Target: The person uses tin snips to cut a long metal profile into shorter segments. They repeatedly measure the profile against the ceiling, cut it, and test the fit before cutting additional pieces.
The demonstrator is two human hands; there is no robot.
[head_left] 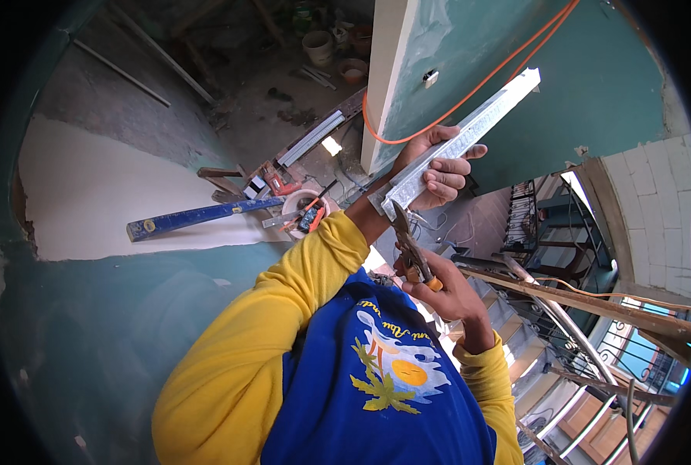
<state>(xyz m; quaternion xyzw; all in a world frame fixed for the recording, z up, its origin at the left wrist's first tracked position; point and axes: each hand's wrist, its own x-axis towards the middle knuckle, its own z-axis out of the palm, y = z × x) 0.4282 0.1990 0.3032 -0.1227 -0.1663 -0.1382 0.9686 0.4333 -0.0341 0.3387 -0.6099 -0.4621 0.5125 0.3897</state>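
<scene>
A galvanised metal channel [494,116] slants up and to the right in front of me. My left hand [448,177] is closed around its lower half, the thumb on one side and fingers curled over the other. Below it, my right hand [452,288] grips a pair of tin snips [412,249] by the handles, which show orange-yellow at the end. The dark jaws of the snips reach the near end of the channel. How far they bite into the metal is too small to tell.
At left, a blue spirit level [198,218] leans beside a bucket [293,203] of tools, near a red power tool [283,187]. Metal strips [311,139] lie beyond. An orange cable [469,113] hangs down the green wall. Wooden beam [593,302] and stair railings stand at right.
</scene>
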